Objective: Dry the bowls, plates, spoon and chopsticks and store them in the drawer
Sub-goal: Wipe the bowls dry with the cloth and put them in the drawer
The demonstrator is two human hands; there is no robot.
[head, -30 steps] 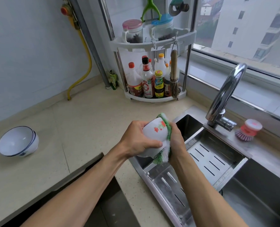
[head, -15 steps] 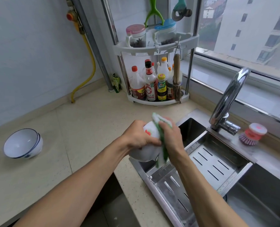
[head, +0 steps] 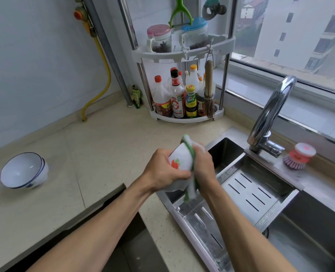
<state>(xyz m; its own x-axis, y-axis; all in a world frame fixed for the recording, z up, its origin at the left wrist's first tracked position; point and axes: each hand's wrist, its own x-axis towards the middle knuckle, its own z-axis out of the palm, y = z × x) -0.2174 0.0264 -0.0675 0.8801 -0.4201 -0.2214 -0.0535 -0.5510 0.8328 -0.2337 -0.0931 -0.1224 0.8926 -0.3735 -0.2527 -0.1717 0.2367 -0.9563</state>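
Left hand point(head: 163, 171): gripped white bowl with red motif point(head: 179, 160), held above sink's point(head: 227, 152) left edge. Right hand point(head: 203, 167): clutched green-edged cloth point(head: 191, 190), pressed against same bowl. Blue-rimmed bowl point(head: 23, 170): lay tilted on desk point(head: 104, 150), far left, well apart. Rack of bottles point(head: 182, 95): stood behind, in corner. Scrub brush point(head: 299, 159): rested beside faucet point(head: 268, 114).

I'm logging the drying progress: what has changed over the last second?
The right hand has worked the cloth from behind the flowered bowl round over its rim. The left hand keeps its grip on that bowl above the sink. The blue-rimmed bowl stays on the counter.
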